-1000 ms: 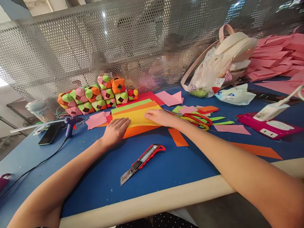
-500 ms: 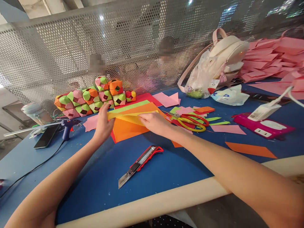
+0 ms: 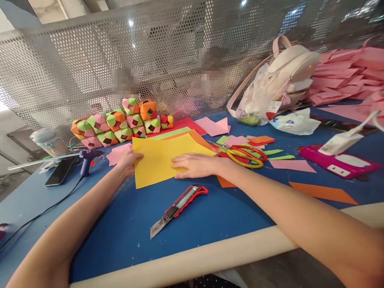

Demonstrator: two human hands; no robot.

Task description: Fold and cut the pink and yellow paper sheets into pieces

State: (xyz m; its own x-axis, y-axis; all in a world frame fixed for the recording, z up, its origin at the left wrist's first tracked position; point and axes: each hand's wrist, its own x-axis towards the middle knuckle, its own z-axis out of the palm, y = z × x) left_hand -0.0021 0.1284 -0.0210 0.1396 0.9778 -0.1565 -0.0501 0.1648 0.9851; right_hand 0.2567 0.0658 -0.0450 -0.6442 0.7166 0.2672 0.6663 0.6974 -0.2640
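A yellow paper sheet (image 3: 156,160) lies unfolded over orange (image 3: 195,136) and green paper (image 3: 180,133). At its left edge is my left hand (image 3: 127,164), closed on the sheet with the thumb on top and the other fingers partly hidden. My right hand (image 3: 195,165) rests flat on the yellow sheet's right part, fingers stretched out. Nearer the table's front edge lies a red utility knife (image 3: 180,206) with its blade out, apart from both hands. Scissors with red and yellow handles (image 3: 244,156) lie right of the sheet among paper scraps.
Folded paper balls (image 3: 117,120) are stacked along a perforated metal screen (image 3: 90,72). To the left are a blue glue gun (image 3: 86,162), a phone (image 3: 61,171) and a cup (image 3: 48,141). On the right are a backpack (image 3: 295,64), a magenta power strip (image 3: 339,160) and piled pink paper (image 3: 342,76).
The yellow sheet, bent up between both hands before, now lies flat and nearer to me. My right hand has gone from a pinch to lying flat; my left hand has come down.
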